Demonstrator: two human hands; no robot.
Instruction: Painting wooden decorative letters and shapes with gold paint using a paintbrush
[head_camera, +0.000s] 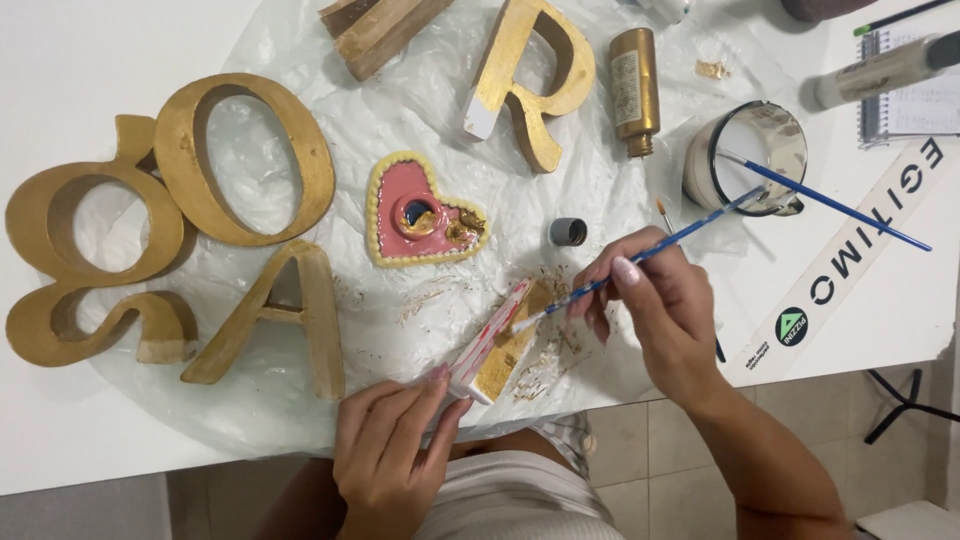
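My left hand (392, 442) grips the near end of a white wooden letter piece (497, 345), partly coated in gold and streaked red, tilted on clear plastic sheeting (420, 110). My right hand (655, 305) holds a thin blue-handled paintbrush (640, 257), its tip touching the gold-painted face of that piece. A pink heart-shaped dish (420, 212) with gold paint sits just beyond.
Gold letters lie around: an S (85, 260), an O (245, 158), an A (275, 320), an R (530, 75). A gold paint bottle (634, 88), its grey cap (567, 231), a white mug (745, 160) with another blue brush (830, 205), a notebook (910, 95).
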